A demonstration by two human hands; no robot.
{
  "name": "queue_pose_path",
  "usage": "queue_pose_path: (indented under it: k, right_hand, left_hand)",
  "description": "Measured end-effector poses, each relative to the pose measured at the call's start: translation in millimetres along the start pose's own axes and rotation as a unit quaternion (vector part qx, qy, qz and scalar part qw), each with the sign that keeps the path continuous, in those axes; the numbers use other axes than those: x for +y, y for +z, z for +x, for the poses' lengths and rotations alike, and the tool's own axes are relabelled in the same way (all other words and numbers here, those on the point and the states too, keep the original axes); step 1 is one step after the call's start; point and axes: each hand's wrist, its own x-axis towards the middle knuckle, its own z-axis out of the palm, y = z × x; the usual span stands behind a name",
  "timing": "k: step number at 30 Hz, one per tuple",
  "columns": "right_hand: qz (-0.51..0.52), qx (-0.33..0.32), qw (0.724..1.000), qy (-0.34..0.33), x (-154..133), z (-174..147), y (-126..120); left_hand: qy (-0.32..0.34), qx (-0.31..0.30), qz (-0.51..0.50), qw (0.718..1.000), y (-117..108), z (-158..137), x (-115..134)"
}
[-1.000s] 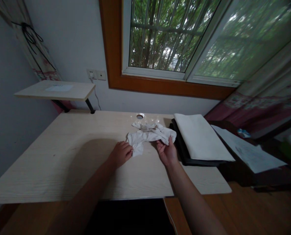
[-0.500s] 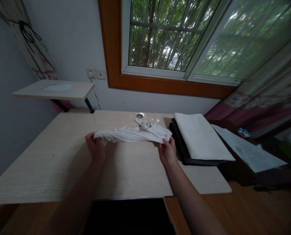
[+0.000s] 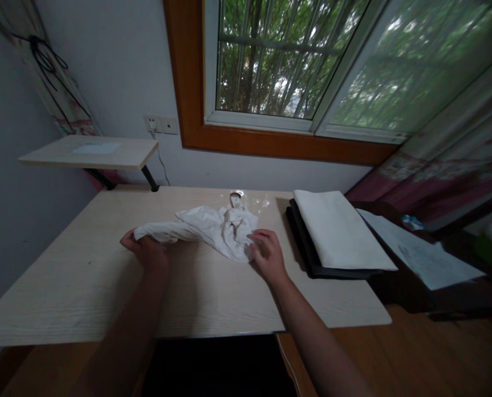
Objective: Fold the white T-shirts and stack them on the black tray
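Note:
A crumpled white cloth (image 3: 212,226) lies across the middle of the wooden desk (image 3: 212,298), its right part bunched into folds. Its far tip, a narrow strip, reaches up to the round hole (image 3: 236,194) near the desk's back edge. My left hand (image 3: 149,251) grips the cloth's left end and holds it slightly off the desk. At the right edge of the cloth is my right hand (image 3: 268,256), fingers curved and parted from the thumb, with no cloth plainly pinched between them. Whether its fingertips touch the fabric I cannot tell.
A white sheet (image 3: 340,231) rests on a black flat object (image 3: 307,253) at the desk's right. Back left stands a raised shelf (image 3: 55,154) with paper on it. Beyond the desk are a window (image 3: 287,71) and a loose paper sheet (image 3: 423,251) at right.
The right hand has let go of the cloth's right end and moved left and nearer. My left hand has pulled its end leftward. The cloth's right part has dropped into a bunch.

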Motion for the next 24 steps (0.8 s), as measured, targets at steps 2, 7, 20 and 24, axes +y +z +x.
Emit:
queue_pose_path:
  k: [2,7,20,24]
  right_hand:
    - [-0.033,-0.097,0.993,-0.052,-3,0,6]
    - [-0.126,-0.192,0.972,-0.046,3,-1,16]
    - [0.120,0.119,0.963,0.208,10,-5,-3]
    - [0.144,0.056,0.973,0.169,7,-8,-7]
  left_hand:
    - [-0.016,0.022,0.002,1.000,1,1,1]
    - [-0.062,0.047,-0.001,0.997,2,6,3]
    - [-0.089,0.142,-0.005,0.986,-10,27,-6]
    - [-0.082,0.167,0.007,0.982,-15,33,-7]
